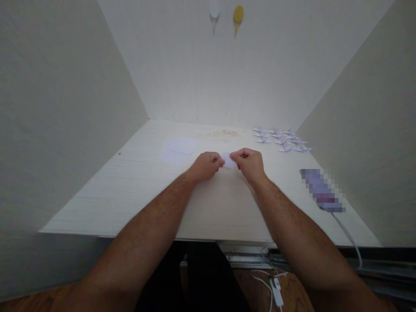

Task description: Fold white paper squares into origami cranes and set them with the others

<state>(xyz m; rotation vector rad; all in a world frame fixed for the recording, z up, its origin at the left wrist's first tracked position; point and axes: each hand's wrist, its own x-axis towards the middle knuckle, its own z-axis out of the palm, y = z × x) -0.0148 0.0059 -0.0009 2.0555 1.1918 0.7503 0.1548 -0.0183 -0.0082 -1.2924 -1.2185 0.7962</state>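
Both my hands meet over the middle of a white table point(136, 190). My left hand point(205, 166) and my right hand point(249, 164) each pinch one side of a small pale lilac piece of paper point(228, 160), held just above the tabletop. The fingers of both hands are curled closed on the paper. A stack of flat pale paper sheets point(178, 149) lies to the left of my left hand. Several folded paper cranes point(282, 139) stand in a group at the back right of the table.
A blurred-out flat object point(321, 190) with a white cable point(349, 236) lies near the table's right edge. White walls close in the table on three sides. A white hook point(214, 12) and a yellow hook point(238, 16) hang on the back wall. More cables point(274, 286) lie under the table's front edge.
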